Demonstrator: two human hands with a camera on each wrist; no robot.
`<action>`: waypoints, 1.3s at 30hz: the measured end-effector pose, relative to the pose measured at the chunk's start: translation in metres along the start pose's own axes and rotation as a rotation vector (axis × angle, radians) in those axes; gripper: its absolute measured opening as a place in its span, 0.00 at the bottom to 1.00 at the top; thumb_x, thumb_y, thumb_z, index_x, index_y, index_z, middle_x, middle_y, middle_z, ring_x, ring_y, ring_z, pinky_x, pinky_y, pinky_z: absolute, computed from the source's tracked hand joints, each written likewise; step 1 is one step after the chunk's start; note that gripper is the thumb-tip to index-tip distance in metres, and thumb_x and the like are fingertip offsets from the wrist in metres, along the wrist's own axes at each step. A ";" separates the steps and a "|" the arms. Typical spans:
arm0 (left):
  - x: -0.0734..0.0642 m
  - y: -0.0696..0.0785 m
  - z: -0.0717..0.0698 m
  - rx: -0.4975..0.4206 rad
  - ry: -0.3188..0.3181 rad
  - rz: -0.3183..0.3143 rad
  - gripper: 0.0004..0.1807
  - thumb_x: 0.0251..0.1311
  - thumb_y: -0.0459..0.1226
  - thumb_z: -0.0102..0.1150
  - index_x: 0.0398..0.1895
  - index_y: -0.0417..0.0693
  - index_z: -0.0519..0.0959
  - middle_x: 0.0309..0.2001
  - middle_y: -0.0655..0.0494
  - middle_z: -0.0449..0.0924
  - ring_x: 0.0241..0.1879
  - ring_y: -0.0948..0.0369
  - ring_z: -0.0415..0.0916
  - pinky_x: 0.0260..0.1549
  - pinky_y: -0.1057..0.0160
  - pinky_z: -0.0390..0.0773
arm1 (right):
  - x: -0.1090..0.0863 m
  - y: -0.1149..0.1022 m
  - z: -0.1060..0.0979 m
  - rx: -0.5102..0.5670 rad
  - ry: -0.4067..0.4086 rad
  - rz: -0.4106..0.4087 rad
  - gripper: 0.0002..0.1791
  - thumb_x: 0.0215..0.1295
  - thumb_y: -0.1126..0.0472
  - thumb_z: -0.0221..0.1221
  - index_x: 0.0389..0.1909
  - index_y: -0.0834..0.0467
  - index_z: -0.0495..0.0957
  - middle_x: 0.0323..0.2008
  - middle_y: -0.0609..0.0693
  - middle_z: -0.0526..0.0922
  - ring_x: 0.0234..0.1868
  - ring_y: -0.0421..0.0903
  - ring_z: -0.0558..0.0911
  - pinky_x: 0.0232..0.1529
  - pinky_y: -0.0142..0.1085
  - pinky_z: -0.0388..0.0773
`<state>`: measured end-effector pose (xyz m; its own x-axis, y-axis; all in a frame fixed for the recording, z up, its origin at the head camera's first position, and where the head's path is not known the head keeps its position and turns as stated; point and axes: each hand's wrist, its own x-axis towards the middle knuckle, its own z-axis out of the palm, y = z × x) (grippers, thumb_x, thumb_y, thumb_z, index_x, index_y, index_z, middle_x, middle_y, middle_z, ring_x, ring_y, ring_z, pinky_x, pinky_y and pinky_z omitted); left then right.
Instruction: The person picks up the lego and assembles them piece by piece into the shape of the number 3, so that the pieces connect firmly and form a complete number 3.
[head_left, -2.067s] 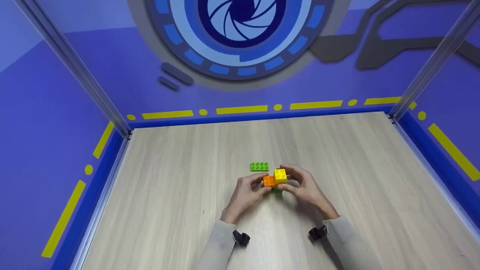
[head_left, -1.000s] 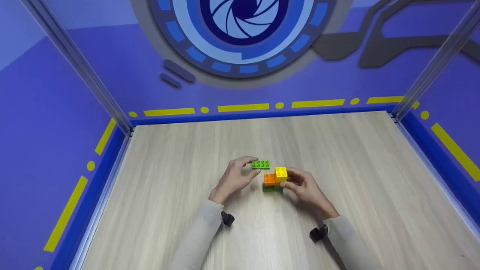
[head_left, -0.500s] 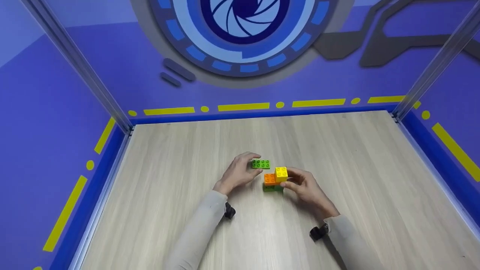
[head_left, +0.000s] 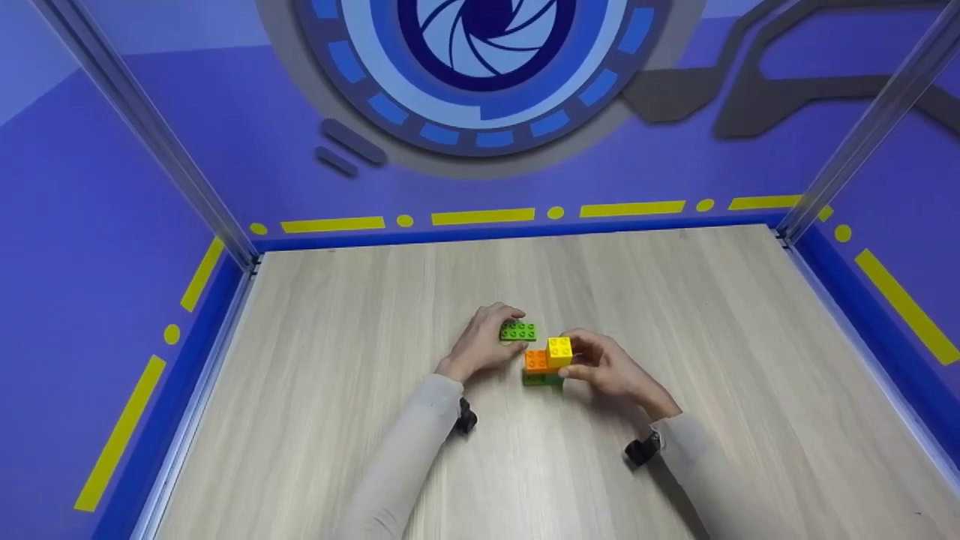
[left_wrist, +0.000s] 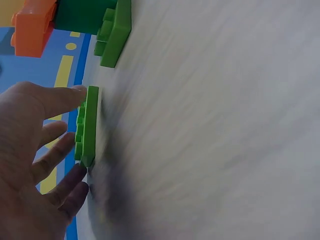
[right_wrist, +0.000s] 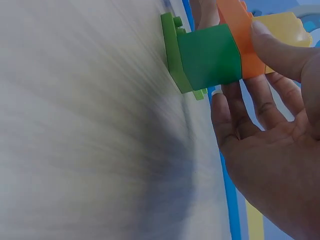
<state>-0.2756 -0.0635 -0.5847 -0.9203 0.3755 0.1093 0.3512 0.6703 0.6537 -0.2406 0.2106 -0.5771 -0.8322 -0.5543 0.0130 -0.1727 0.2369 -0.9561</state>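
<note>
My left hand (head_left: 480, 341) reaches round a flat light green toy brick (head_left: 518, 331) on the table, pinching it between thumb and fingertips. The left wrist view shows the thumb at one end of this flat brick (left_wrist: 90, 127) and fingertips at the other. Just nearer and to the right stands a small brick stack, held by my right hand (head_left: 615, 367). It has a light green flat base (right_wrist: 175, 55), a dark green brick (right_wrist: 210, 57), an orange brick (head_left: 535, 361) and a yellow brick (head_left: 559, 352) on top. My right thumb presses the orange brick's side; the fingers lie behind.
The wood-grain table (head_left: 360, 322) is bounded by a blue-purple back wall (head_left: 450, 191) and side walls. Metal posts (head_left: 862, 131) stand at the back corners. A dark wrist camera (head_left: 466, 416) sits at the left cuff, another camera (head_left: 640, 452) at the right.
My left hand let go of the stack's orange side, moved away to the flat green brick and closed its thumb and fingers toward it. My right hand stays on the stack.
</note>
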 end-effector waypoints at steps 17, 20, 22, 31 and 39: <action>0.004 -0.005 0.007 0.095 -0.047 -0.026 0.23 0.73 0.45 0.68 0.68 0.54 0.82 0.63 0.54 0.79 0.63 0.52 0.72 0.66 0.49 0.71 | 0.001 0.001 -0.005 -0.002 -0.037 0.001 0.24 0.69 0.62 0.71 0.64 0.55 0.80 0.60 0.55 0.85 0.60 0.48 0.83 0.64 0.33 0.80; 0.004 -0.006 0.007 0.097 -0.053 -0.030 0.23 0.74 0.46 0.67 0.69 0.55 0.82 0.63 0.54 0.78 0.63 0.52 0.72 0.66 0.50 0.71 | 0.002 0.001 -0.005 0.005 -0.037 -0.002 0.24 0.69 0.62 0.71 0.64 0.55 0.80 0.60 0.55 0.85 0.60 0.49 0.83 0.65 0.34 0.79; 0.005 -0.007 0.008 0.092 -0.055 -0.029 0.22 0.74 0.46 0.66 0.69 0.56 0.82 0.62 0.55 0.79 0.63 0.53 0.72 0.66 0.50 0.71 | 0.001 0.001 -0.005 0.005 -0.034 -0.002 0.24 0.68 0.62 0.72 0.64 0.55 0.80 0.60 0.55 0.85 0.60 0.49 0.83 0.64 0.34 0.80; 0.005 -0.007 0.008 0.093 -0.058 -0.026 0.21 0.76 0.45 0.64 0.69 0.56 0.82 0.62 0.55 0.79 0.62 0.53 0.72 0.65 0.50 0.71 | 0.002 0.001 -0.005 0.005 -0.022 0.001 0.25 0.68 0.62 0.72 0.65 0.55 0.81 0.60 0.54 0.85 0.61 0.50 0.83 0.65 0.35 0.80; 0.005 -0.003 0.006 0.065 -0.060 -0.024 0.21 0.76 0.43 0.64 0.69 0.54 0.82 0.61 0.55 0.79 0.62 0.55 0.72 0.67 0.52 0.72 | 0.001 0.001 -0.004 0.018 -0.017 0.010 0.26 0.69 0.62 0.72 0.66 0.57 0.79 0.61 0.56 0.85 0.60 0.52 0.83 0.63 0.35 0.81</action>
<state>-0.2801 -0.0595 -0.5908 -0.9174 0.3950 0.0479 0.3413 0.7193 0.6051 -0.2437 0.2136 -0.5767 -0.8250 -0.5651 -0.0018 -0.1542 0.2281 -0.9613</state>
